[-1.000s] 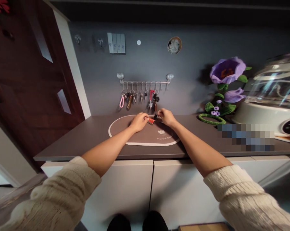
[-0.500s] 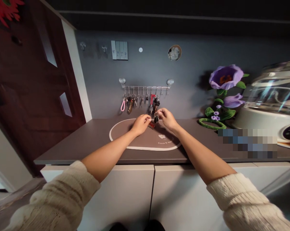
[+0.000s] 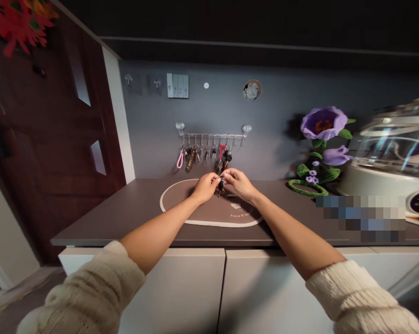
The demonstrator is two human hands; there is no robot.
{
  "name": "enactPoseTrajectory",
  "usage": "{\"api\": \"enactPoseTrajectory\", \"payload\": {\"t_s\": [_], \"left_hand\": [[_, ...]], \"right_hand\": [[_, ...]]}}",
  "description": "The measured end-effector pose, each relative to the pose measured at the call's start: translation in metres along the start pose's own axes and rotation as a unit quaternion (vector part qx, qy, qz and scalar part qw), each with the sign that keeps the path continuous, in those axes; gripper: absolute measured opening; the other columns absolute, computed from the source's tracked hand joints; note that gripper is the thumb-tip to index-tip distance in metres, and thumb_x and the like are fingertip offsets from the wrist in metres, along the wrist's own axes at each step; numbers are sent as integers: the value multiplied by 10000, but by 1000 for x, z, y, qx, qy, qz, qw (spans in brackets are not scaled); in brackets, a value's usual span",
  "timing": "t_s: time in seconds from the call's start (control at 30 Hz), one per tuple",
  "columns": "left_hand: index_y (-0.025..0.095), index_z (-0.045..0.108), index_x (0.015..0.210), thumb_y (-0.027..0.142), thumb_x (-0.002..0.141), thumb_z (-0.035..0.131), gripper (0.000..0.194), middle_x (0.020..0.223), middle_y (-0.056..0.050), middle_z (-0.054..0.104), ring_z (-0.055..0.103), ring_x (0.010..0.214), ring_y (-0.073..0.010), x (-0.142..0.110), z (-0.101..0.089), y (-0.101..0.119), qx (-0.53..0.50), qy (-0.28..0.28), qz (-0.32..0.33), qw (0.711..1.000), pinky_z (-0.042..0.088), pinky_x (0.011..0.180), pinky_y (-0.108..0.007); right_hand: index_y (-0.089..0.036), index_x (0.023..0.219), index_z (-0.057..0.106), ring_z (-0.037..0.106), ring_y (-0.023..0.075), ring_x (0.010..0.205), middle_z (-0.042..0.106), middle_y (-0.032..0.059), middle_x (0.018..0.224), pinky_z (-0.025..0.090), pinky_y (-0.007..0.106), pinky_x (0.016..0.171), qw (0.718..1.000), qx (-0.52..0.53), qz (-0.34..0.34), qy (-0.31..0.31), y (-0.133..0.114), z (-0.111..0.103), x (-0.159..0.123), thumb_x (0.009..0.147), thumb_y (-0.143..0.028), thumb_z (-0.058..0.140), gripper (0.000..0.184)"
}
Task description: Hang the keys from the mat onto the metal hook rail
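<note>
Above a brown oval mat (image 3: 181, 199) with a pale border, my two hands meet at a bunch of keys (image 3: 221, 185) on a metal ring. My left hand (image 3: 206, 187) pinches it from the left side. From the right, my right hand (image 3: 239, 183) grips the ring between thumb and fingertips. Dark key heads hang below the fingers; the small parts are too fine to make out. Just behind, a clear rail with hooks (image 3: 212, 136) carries several key sets, among them a pink loop (image 3: 180, 159) and a red strap (image 3: 221, 152).
To the right stand purple knitted flowers (image 3: 323, 123) with a green ring base, and a cream appliance with a clear lid (image 3: 379, 174). A dark red door (image 3: 53, 153) lies left of the countertop (image 3: 101, 218). A dark shelf (image 3: 230, 28) overhangs the back wall.
My hands have come together, and the left fingers now touch the key ring that the right hand held apart. The view has tilted up slightly, so the scene sits lower.
</note>
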State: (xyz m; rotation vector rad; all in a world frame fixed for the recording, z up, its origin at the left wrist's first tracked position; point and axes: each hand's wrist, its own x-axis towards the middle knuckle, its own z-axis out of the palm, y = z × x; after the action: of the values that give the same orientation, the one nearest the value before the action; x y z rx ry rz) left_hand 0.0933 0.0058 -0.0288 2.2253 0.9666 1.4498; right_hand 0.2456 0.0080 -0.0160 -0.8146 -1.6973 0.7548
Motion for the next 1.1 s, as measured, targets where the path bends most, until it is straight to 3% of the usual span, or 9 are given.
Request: {"api": "enactPoseTrajectory", "payload": {"t_s": [0.23,0.47,0.63,0.83,1.1], "left_hand": [[150,551,705,252,776,454,158,665,-10,604,544,633,-116,1,1,-1,-36,28,-34,998,416,628,-239],[141,549,717,249,777,460,153,658,-13,602,547,632,-108,3,2,-2,-77,53,-59,994,427,628,-231],[140,565,752,263,772,477,153,689,-22,618,554,640,-112,2,4,-2,-86,51,-49,994,443,638,-241],[140,596,830,253,768,495,163,784,-46,647,575,700,-124,1,5,-3,-62,47,-41,996,456,686,-258],[152,605,782,220,779,461,159,770,-44,638,570,704,-130,-2,5,-11,9,35,-25,999,452,696,-273]], "right_hand": [[-154,822,519,454,66,540,516,-37,623,372,213,552,995,71,61,-12,-2,2,-6,635,-459,644,379],[-162,738,521,402,57,462,476,-53,531,356,216,496,987,121,99,-42,4,3,-7,598,-462,678,366],[-167,714,539,415,59,474,488,-49,554,372,219,510,985,141,102,13,9,2,-5,562,-430,708,349],[-163,692,516,489,81,596,538,-23,649,423,241,635,979,172,84,75,-1,-1,-4,506,-449,731,403],[-176,714,473,446,60,507,486,-41,592,429,220,563,975,155,68,144,-15,-30,23,624,-415,658,315]]}}
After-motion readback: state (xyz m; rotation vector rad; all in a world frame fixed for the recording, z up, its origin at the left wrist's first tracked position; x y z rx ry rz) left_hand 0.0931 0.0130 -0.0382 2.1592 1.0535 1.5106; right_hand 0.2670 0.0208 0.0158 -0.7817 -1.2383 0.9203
